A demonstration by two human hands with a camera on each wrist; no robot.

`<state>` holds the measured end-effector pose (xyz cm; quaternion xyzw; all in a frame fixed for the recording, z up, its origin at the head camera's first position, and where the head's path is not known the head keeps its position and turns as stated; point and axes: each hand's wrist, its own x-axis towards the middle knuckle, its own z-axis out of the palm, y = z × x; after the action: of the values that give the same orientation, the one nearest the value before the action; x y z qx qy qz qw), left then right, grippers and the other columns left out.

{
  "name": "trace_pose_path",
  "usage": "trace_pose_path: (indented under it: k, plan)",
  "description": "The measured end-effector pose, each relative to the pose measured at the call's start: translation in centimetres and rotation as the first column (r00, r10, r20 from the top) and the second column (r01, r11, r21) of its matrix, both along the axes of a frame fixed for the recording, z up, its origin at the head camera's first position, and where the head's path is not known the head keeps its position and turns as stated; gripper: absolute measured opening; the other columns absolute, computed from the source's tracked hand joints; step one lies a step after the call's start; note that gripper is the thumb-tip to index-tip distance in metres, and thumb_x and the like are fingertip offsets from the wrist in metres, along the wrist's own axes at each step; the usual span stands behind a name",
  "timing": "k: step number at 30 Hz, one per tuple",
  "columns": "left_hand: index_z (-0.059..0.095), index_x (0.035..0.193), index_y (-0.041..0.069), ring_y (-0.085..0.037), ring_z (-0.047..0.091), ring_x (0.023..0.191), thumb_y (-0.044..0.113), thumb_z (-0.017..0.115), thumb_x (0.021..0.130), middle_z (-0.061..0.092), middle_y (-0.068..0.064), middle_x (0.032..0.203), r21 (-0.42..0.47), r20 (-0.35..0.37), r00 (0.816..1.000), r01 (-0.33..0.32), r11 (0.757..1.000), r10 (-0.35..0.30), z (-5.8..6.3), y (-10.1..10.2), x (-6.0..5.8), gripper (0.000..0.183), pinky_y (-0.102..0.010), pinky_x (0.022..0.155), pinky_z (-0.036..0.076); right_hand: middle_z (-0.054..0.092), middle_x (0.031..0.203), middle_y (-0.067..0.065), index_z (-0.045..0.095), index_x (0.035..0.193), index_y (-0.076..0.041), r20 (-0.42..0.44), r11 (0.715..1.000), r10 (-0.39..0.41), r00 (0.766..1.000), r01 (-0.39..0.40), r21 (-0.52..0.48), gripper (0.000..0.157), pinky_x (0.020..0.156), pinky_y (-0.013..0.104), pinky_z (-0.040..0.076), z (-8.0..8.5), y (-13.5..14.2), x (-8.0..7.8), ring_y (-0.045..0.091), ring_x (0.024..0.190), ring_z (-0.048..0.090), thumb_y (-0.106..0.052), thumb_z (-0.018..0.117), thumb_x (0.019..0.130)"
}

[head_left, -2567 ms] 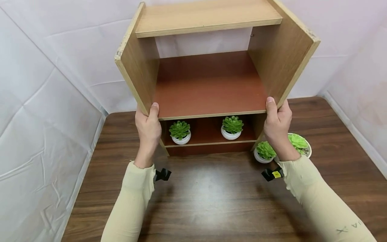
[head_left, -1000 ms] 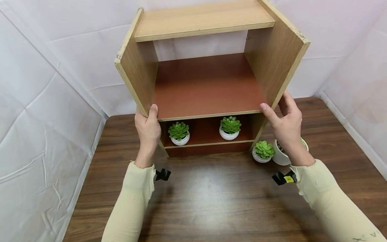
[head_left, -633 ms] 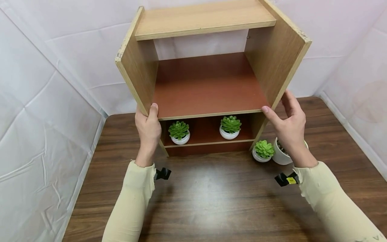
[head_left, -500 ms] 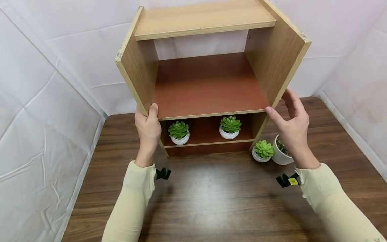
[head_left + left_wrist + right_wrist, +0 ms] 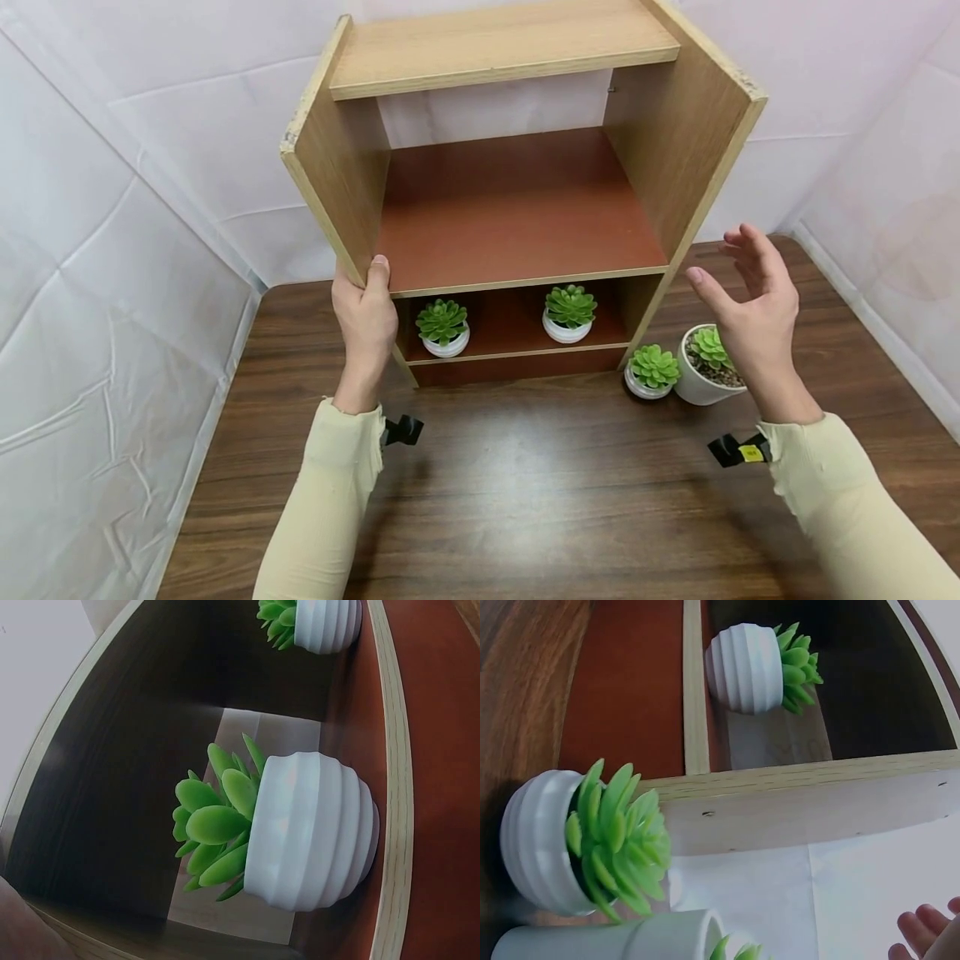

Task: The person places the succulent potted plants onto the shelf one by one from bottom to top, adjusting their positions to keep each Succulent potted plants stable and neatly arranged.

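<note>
A wooden shelf unit (image 5: 525, 275) with reddish-brown shelves stands on the table. My left hand (image 5: 365, 321) grips the front edge of its left side panel, thumb on the inner side; the other fingers are hidden behind the panel. My right hand (image 5: 761, 325) is in the air right of the unit, touching nothing, its fingers loosely bent and spread. On the lower shelf sit two succulents in white ribbed pots, the left one (image 5: 443, 331) and the right one (image 5: 568, 317). In the left wrist view a ribbed pot (image 5: 311, 832) appears close up.
Beside the unit's right foot stands another small potted succulent (image 5: 652, 372). Next to it, below my right hand, is a larger white pot (image 5: 705, 387) with pebbles and a succulent. White sheeting (image 5: 150, 250) hangs around the dark wooden table (image 5: 517, 483).
My right hand has let go of the right side panel and moved away to the right, uncovering the larger pot. My left hand keeps its grip. The unit has shifted slightly left in view.
</note>
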<state>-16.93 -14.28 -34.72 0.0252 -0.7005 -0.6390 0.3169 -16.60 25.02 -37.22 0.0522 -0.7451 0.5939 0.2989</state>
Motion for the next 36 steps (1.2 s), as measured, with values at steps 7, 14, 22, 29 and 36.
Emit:
trace_pose_path:
  k: [7,14,22,29,36]
  plan:
    - [0.058,0.106,-0.006,-0.016,0.044,0.077,0.01,0.052,0.096,0.048,-0.003,0.078,-0.024,-0.027,1.0,-0.007,1.0,0.006,0.0,0.0,0.2,0.019,-0.03,0.074,0.037,0.053,0.131,0.016,0.051,0.141,-0.007,0.019,0.999,-0.032,0.999,0.032,0.013,0.063,0.107,0.036,0.033,1.0,-0.4,1.5,0.023,0.121,0.049,-0.003,0.075,0.082]
    - [0.059,0.112,-0.006,-0.014,0.047,0.084,0.01,0.052,0.096,0.056,-0.004,0.089,-0.025,-0.03,0.999,-0.011,1.0,0.011,0.1,0.2,0.2,0.024,-0.031,0.081,0.039,0.052,0.133,0.015,0.05,0.142,-0.009,0.065,0.997,-0.067,0.996,0.064,0.046,0.064,0.107,0.035,0.032,0.6,0.2,2.2,0.024,0.124,0.048,-0.005,0.076,0.083]
    - [0.059,0.11,-0.005,-0.017,0.045,0.08,0.01,0.051,0.096,0.049,-0.003,0.08,-0.02,-0.023,1.0,-0.008,1.0,0.008,0.2,0.3,0.1,0.022,-0.031,0.078,0.037,0.054,0.128,0.008,0.05,0.141,-0.006,0.083,0.994,-0.089,0.993,0.084,0.066,0.064,0.107,0.036,0.033,-0.2,0.3,3.2,0.025,0.122,0.049,-0.004,0.076,0.083]
    - [0.058,0.108,-0.005,-0.014,0.046,0.082,0.009,0.051,0.095,0.051,-0.001,0.081,-0.015,-0.042,0.999,-0.012,1.0,0.012,0.1,0.3,0.1,0.021,-0.031,0.08,0.038,0.054,0.128,0.007,0.05,0.141,-0.009,0.098,0.991,-0.112,0.989,0.104,0.083,0.066,0.107,0.034,0.033,-0.9,1.0,3.3,0.024,0.121,0.049,-0.004,0.078,0.081]
    - [0.059,0.114,-0.004,-0.014,0.05,0.087,0.01,0.051,0.095,0.057,-0.004,0.089,-0.012,-0.037,0.999,-0.012,1.0,0.011,0.1,0.1,0.2,0.025,-0.031,0.083,0.039,0.048,0.133,0.009,0.05,0.143,-0.01,0.114,0.988,-0.138,0.984,0.129,0.082,0.069,0.107,0.033,0.031,-2.5,1.6,3.4,0.024,0.123,0.047,-0.004,0.079,0.08]
